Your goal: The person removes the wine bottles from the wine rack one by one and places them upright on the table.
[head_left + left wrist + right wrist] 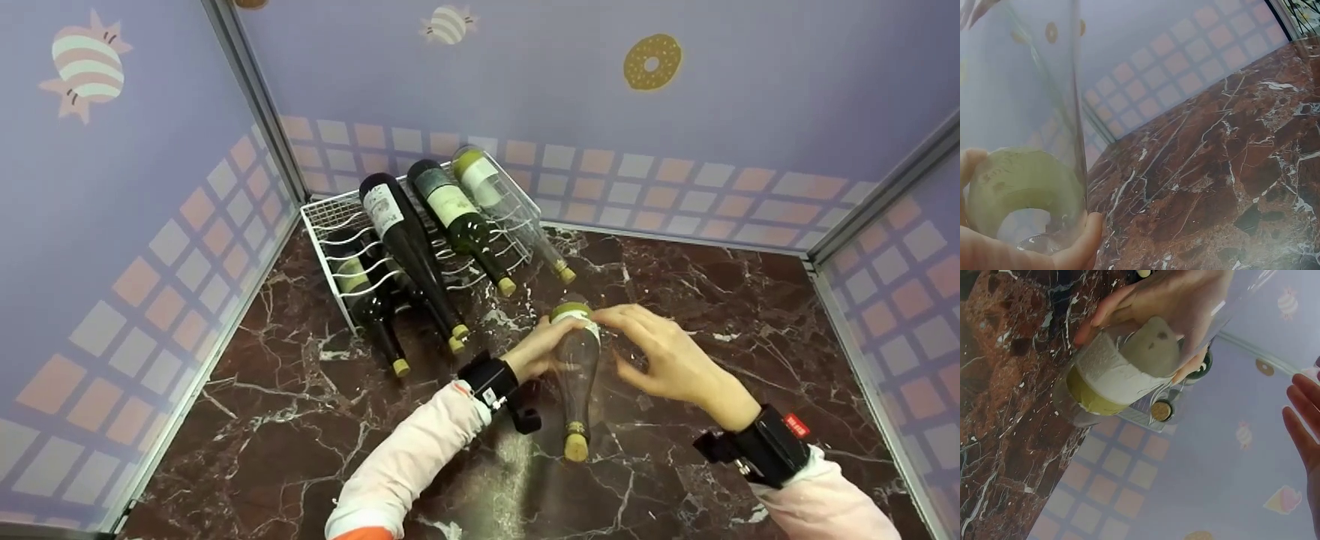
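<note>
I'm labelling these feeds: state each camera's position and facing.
Head: worn on the head, facing forward and down; left hand grips the clear wine bottle, right hand beside it.
Left wrist: on that wrist, facing past the bottle toward marbled tabletop and wall; left hand shows.
Right wrist: on that wrist, facing the bottle's label; right hand at the edge.
Both wrist views share the bottle and left hand.
</note>
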`<action>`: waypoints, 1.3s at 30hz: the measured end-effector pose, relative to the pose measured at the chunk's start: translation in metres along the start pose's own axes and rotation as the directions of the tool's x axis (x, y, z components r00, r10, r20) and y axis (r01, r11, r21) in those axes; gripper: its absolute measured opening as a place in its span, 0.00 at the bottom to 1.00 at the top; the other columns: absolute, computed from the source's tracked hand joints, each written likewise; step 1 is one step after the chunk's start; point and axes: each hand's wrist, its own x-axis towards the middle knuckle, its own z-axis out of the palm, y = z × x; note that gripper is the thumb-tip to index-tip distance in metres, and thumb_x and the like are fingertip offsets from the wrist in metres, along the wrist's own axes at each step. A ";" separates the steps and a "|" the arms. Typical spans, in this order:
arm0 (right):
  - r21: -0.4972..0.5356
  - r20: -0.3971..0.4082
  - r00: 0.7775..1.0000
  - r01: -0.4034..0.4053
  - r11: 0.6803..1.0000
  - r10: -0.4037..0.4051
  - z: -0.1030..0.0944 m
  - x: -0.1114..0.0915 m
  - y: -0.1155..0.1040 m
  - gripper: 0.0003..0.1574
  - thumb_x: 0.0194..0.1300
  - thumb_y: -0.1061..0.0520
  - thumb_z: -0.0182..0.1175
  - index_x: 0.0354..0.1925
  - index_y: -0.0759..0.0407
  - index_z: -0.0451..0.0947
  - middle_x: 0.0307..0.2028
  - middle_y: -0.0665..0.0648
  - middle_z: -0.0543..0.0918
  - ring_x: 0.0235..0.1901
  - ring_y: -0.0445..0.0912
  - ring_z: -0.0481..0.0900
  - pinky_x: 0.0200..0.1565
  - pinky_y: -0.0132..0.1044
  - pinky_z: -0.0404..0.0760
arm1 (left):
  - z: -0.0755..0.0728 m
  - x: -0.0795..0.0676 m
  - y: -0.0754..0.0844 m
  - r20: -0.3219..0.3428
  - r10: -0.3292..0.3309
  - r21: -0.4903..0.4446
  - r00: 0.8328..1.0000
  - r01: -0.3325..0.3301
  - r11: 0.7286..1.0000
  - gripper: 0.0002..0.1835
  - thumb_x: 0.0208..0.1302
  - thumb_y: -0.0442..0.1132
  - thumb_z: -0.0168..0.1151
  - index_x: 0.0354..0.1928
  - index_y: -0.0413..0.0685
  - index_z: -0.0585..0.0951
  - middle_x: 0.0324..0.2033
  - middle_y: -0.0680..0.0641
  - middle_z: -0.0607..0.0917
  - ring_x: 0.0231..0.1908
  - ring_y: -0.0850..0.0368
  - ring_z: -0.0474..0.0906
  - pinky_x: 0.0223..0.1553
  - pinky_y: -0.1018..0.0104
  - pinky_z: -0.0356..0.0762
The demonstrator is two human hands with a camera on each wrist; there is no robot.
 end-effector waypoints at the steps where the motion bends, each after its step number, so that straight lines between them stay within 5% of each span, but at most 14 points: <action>1: -0.004 0.022 1.000 0.012 1.000 -0.012 0.001 -0.001 -0.003 0.39 0.44 0.66 0.62 0.60 0.67 0.73 0.53 0.60 0.81 0.51 0.50 0.80 0.57 0.36 0.79 | -0.001 0.000 0.000 0.002 -0.005 -0.001 1.000 0.005 1.000 0.47 0.60 0.43 0.62 0.75 0.43 0.46 0.63 0.33 0.67 0.61 0.35 0.73 0.56 0.43 0.80; 6: -0.016 0.093 0.994 0.060 0.998 -0.058 0.006 -0.004 -0.015 0.45 0.41 0.61 0.65 0.62 0.68 0.70 0.56 0.60 0.79 0.53 0.50 0.79 0.56 0.42 0.80 | -0.003 -0.001 0.002 0.019 -0.012 -0.009 1.000 0.012 1.000 0.51 0.62 0.44 0.61 0.76 0.41 0.39 0.53 0.39 0.76 0.50 0.45 0.81 0.49 0.51 0.85; 12: -0.005 0.137 0.989 0.057 0.998 -0.056 0.013 -0.007 -0.020 0.53 0.38 0.56 0.70 0.65 0.65 0.68 0.60 0.60 0.77 0.56 0.51 0.78 0.58 0.47 0.79 | -0.004 -0.001 0.005 0.046 -0.007 -0.053 0.999 0.010 0.999 0.40 0.63 0.43 0.59 0.72 0.37 0.53 0.35 0.48 0.78 0.28 0.59 0.79 0.32 0.64 0.87; 21: 0.016 0.120 0.984 0.131 0.991 -0.132 0.030 -0.008 -0.031 0.51 0.37 0.55 0.75 0.63 0.64 0.71 0.60 0.61 0.77 0.57 0.52 0.77 0.70 0.34 0.66 | -0.004 0.000 0.004 0.087 -0.019 -0.192 0.996 0.035 0.981 0.06 0.65 0.39 0.55 0.35 0.43 0.74 0.27 0.50 0.79 0.24 0.62 0.76 0.24 0.74 0.77; 29: 0.003 0.062 0.990 0.128 0.992 -0.128 0.036 -0.002 -0.032 0.46 0.35 0.61 0.76 0.58 0.64 0.76 0.55 0.61 0.80 0.53 0.52 0.79 0.62 0.39 0.75 | 0.001 -0.005 0.005 0.066 -0.044 -0.111 0.997 0.051 0.993 0.12 0.67 0.44 0.53 0.25 0.52 0.77 0.24 0.53 0.78 0.24 0.61 0.74 0.27 0.71 0.76; 35: 0.039 0.008 0.993 0.116 0.992 -0.117 0.040 0.001 -0.030 0.34 0.40 0.63 0.74 0.51 0.64 0.79 0.49 0.61 0.84 0.49 0.51 0.82 0.56 0.41 0.79 | 0.005 -0.004 0.002 0.059 -0.034 -0.196 0.998 0.045 0.979 0.14 0.71 0.42 0.49 0.25 0.53 0.76 0.22 0.56 0.77 0.22 0.64 0.71 0.26 0.75 0.72; 39: 0.026 -0.016 0.992 0.127 0.992 -0.127 0.040 0.000 -0.029 0.35 0.37 0.63 0.75 0.50 0.65 0.79 0.47 0.61 0.85 0.47 0.53 0.83 0.55 0.40 0.80 | 0.006 -0.003 0.003 0.047 -0.021 -0.250 0.999 0.032 0.968 0.14 0.71 0.40 0.49 0.25 0.53 0.75 0.23 0.55 0.76 0.23 0.64 0.69 0.26 0.77 0.71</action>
